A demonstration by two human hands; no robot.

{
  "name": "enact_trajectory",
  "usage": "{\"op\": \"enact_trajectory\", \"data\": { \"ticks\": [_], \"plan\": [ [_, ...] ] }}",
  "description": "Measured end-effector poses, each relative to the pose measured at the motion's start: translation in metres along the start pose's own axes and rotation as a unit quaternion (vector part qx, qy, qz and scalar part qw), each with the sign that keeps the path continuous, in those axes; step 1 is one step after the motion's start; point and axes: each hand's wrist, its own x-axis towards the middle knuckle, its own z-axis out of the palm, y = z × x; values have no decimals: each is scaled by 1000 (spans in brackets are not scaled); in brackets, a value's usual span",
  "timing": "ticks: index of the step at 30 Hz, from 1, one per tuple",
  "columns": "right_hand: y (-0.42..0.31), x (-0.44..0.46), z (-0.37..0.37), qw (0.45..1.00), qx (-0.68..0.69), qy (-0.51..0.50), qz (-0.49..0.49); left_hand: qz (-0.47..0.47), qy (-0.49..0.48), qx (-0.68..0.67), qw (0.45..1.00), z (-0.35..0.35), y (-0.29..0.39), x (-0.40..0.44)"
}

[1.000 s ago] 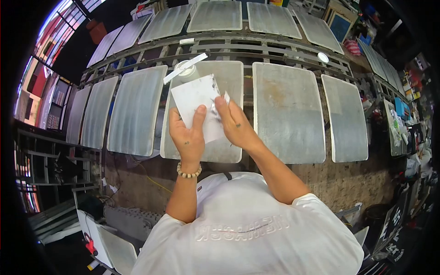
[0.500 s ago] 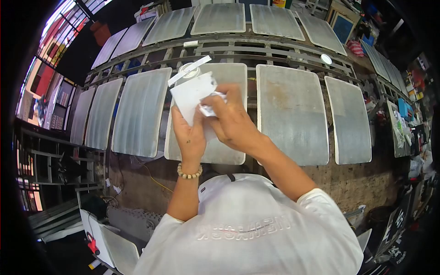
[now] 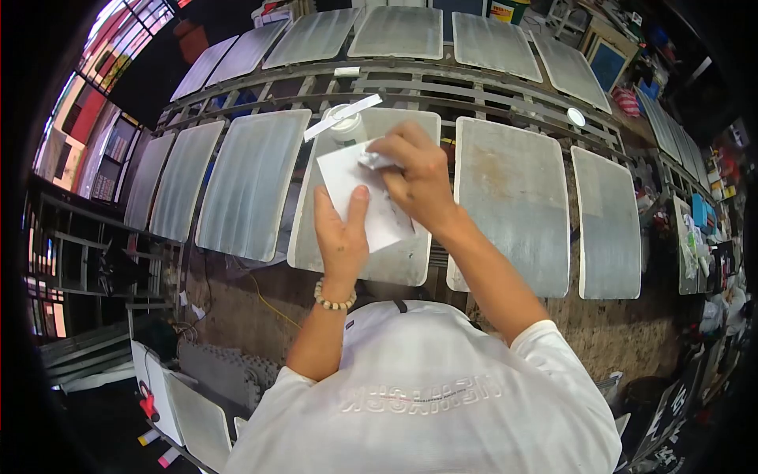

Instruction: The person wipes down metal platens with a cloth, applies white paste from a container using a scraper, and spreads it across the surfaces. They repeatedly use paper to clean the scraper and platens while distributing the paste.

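Observation:
My left hand (image 3: 343,233) grips a white rectangular card (image 3: 387,225), its thumb on the face and the other fingers behind. Dark smudges mark the card's lower right part. In my right hand (image 3: 425,178) a crumpled white wad, paper or cloth (image 3: 374,160), is pinched and pressed against the card's upper part. Just beyond the card stands a white tub (image 3: 347,130) with a white flat strip (image 3: 332,124) lying across its top. Under both hands lies a grey panel with a pale rim (image 3: 312,249); the tub is at its far end.
More grey panels (image 3: 253,186) (image 3: 513,213) lie in rows on a metal rack (image 3: 410,83). A white round lid (image 3: 576,118) and a small white cylinder (image 3: 347,72) sit on its rails. Cluttered goods (image 3: 707,213) stand at the right.
The wad in my right hand has moved up the card from its lower part. The card has turned to face me more, and my view has shifted slightly.

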Motion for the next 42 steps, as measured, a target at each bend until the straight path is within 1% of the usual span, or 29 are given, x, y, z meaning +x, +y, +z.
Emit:
{"op": "enact_trajectory", "data": {
  "ticks": [2,4,5,6,8,10,14,16,17,18,19,20,21,22,23,24,25,26,28,29,30,31,32,34,36,38,39,40,42],
  "plan": [
    [4,9,3,1000,-3,-16,-20,3,1,-25,1000,0,1,2],
    [-6,-13,8,997,-48,-12,-53,-50,44,-55,996,-9,-9,15],
    [-14,-30,12,998,-12,-29,-57,-7,68,-64,996,-12,-13,24],
    [-18,-38,14,997,24,-47,-60,-5,70,-65,995,-12,-11,26],
    [-11,-36,13,997,27,-55,-44,16,52,5,999,-12,-2,21],
    [2,-11,9,999,12,-1,-30,-19,25,-1,999,-8,1,13],
    [19,12,1,1000,-14,-16,-22,16,6,4,1000,5,-8,3],
    [6,-17,7,999,0,-36,-20,-35,58,-47,997,-3,-14,22],
    [1,-36,10,998,7,-60,-12,15,82,-29,996,-7,-15,34],
    [1,-54,12,996,15,-83,-3,14,85,-27,996,-10,-11,41],
    [8,-74,13,996,19,-87,-3,50,69,-33,996,-15,-4,46],
    [20,-93,12,990,81,-74,84,87,53,-39,994,-22,-2,49],
    [28,-104,6,973,140,-60,172,100,-11,129,987,-46,-24,47],
    [34,-108,-1,942,208,-5,264,96,-9,131,987,-51,-21,46],
    [40,-110,-10,894,271,52,353,247,-65,192,948,-54,-15,46],
    [40,-103,-24,875,294,95,374,389,-124,245,880,-57,-12,44],
    [34,-90,-39,852,317,141,393,386,-149,246,877,-62,-14,35],
    [27,-78,-49,849,316,147,397,384,-156,244,876,-63,-12,28],
    [9,-55,-68,932,274,62,230,359,-196,237,881,-63,-5,18],
    [-2,-45,-71,931,271,67,233,366,-203,229,879,-58,-1,16],
    [-15,-34,-69,961,224,-58,151,365,-207,226,879,-53,3,13],
    [-21,-28,-65,966,171,-181,65,378,-215,201,878,-48,7,9],
    [-17,-25,-59,967,169,-180,67,392,-222,177,875,-43,12,7],
    [-5,-22,-47,939,214,-237,129,415,-224,212,856,-37,23,0],
    [9,-19,-32,947,183,-243,105,398,-328,144,845,-35,24,-4],
    [34,-24,-16,942,205,-215,157,417,-383,119,816,-25,28,-19],
    [16,-10,-29,894,258,-240,276,412,-364,131,825,-27,28,-16],
    [18,-10,-34,894,258,-241,274,406,-345,145,834,-32,27,-11],
    [21,-14,-43,919,296,-242,98,396,-301,189,847,-37,22,2]
  ]
}}
